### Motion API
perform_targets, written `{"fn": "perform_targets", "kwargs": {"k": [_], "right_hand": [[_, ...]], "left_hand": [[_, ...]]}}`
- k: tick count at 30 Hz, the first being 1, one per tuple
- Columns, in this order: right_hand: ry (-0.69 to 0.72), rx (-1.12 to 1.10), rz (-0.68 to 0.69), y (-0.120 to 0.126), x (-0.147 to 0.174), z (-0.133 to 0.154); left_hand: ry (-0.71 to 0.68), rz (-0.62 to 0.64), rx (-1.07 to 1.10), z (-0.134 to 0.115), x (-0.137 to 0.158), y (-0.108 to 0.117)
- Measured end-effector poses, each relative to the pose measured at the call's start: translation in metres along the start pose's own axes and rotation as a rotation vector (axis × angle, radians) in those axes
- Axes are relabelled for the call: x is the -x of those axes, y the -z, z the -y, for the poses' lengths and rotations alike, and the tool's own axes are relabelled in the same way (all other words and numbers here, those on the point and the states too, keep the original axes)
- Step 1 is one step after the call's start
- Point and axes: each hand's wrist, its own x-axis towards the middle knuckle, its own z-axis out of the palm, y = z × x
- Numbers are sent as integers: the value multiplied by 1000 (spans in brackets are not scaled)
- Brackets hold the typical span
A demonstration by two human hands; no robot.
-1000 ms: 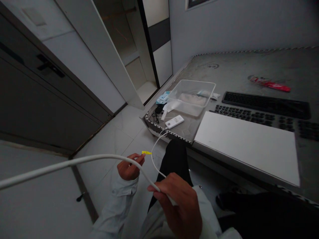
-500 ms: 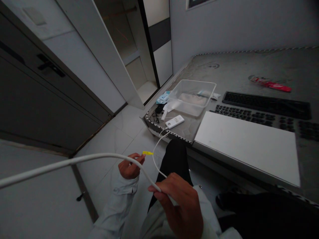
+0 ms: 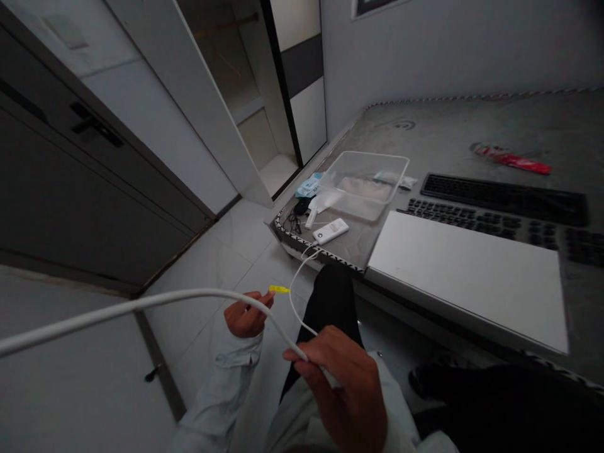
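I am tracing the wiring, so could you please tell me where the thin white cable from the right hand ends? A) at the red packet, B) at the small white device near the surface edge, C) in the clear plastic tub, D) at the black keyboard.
B: the thin white cable rises from the right hand to the small white device.

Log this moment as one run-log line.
left hand: pinching white cable near yellow tag | right hand: gripping same cable | cable end: at white power bank on table

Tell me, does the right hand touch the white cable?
Touching. The head view shows the right hand closed around the white cable, which enters between its fingers.
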Motion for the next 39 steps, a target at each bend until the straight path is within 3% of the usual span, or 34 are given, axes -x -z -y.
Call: {"fn": "perform_targets", "kwargs": {"k": [23, 30, 39], "right_hand": [[1, -13, -3, -2, 1, 0], [2, -30, -19, -2, 0, 2], [7, -19, -8, -1, -1, 1]], "left_hand": [[90, 66, 4, -8, -6, 8], [-7, 2, 17, -2, -3, 4], [84, 46, 4, -8, -3, 8]]}}
